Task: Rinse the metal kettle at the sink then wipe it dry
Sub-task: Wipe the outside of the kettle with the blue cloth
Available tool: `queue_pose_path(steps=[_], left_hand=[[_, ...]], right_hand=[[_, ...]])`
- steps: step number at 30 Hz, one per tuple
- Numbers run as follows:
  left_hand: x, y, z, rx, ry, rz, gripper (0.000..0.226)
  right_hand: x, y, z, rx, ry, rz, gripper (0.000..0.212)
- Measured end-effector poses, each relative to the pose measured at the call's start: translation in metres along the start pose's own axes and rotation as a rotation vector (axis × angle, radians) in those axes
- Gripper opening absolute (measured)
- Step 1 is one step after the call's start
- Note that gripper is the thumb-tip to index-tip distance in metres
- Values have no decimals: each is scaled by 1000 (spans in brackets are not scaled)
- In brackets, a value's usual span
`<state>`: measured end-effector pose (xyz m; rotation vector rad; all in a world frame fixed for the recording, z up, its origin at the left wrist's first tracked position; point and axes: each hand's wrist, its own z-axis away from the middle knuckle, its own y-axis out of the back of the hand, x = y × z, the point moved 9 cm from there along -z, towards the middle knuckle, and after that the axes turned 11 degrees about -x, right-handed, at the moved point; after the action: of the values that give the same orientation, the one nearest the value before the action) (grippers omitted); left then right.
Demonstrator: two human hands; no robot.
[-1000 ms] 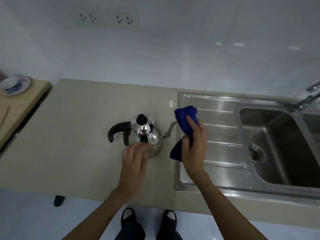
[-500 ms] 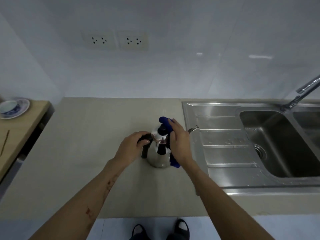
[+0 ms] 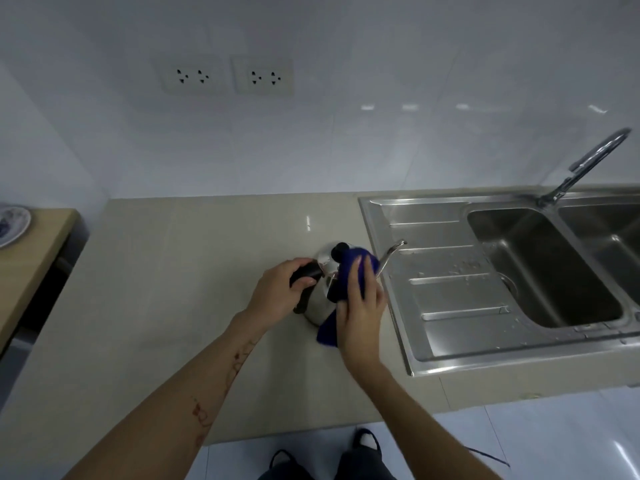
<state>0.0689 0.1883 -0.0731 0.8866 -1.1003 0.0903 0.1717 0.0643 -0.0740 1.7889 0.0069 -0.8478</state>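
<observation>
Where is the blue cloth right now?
In the head view, the blue cloth is near the middle, pressed against the metal kettle by the right hand, on the counter just left of the sink.

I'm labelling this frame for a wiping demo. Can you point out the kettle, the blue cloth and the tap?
kettle (image 3: 320,308): head view, on its bare steel body below the handle.
blue cloth (image 3: 349,271): head view, on the fold pressed against the kettle.
tap (image 3: 585,164): head view, on its slanted metal neck.

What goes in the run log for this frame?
phase: wiping | left hand: grips kettle handle | right hand: presses blue cloth on kettle | kettle on counter
</observation>
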Motion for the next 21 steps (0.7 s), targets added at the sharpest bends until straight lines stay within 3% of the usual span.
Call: queue_pose_path(steps=[5,8,11,14,18,21], left_hand=[[-4,-2,2,-84,-11,33,47],[-8,-2,3,-97,5,86,47],[-12,-1,2,-102,42,121,45],[-10,1,2,-83,50,85,44],[-7,0,3,-63,50,69,46],[-8,0,4,-44,65,99,48]], right_hand=[[-26,-6,11,-151,443,620,81],[-57,13,-11,-297,666,917,64],[-83,21,-48,-436,755,1012,48],[-82,24,-94,-601,554,886,45],[-68,14,-101,-895,595,540,54],[-40,14,-113,-957,250,-93,54]])
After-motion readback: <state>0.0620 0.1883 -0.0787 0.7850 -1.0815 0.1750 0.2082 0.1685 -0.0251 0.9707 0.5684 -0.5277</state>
